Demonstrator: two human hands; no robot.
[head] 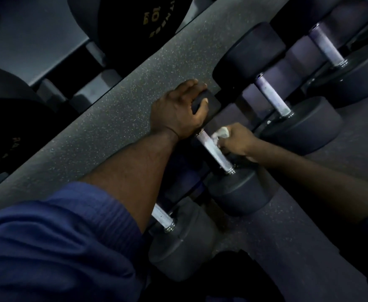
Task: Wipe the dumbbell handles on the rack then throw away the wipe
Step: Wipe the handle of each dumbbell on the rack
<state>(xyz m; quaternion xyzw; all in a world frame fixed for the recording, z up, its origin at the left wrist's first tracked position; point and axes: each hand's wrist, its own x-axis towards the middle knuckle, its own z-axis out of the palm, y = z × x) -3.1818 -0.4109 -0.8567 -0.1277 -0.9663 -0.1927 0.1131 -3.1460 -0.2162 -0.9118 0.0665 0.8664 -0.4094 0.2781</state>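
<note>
The left hand (178, 112) grips the far black head of a dumbbell (237, 190), and its fingers (197, 83) are curled over the head's edge. The right hand (237, 139) holds a crumpled white wipe (221, 134), with its fingers closed around it. The wipe touches the far half of the metal handle (213, 149) of this dumbbell. One other dumbbell (178, 247) lies nearer and two more dumbbells (303, 125) lie further in the same row. A black weight plate (135, 22) with gold letters is at the top left.
</note>
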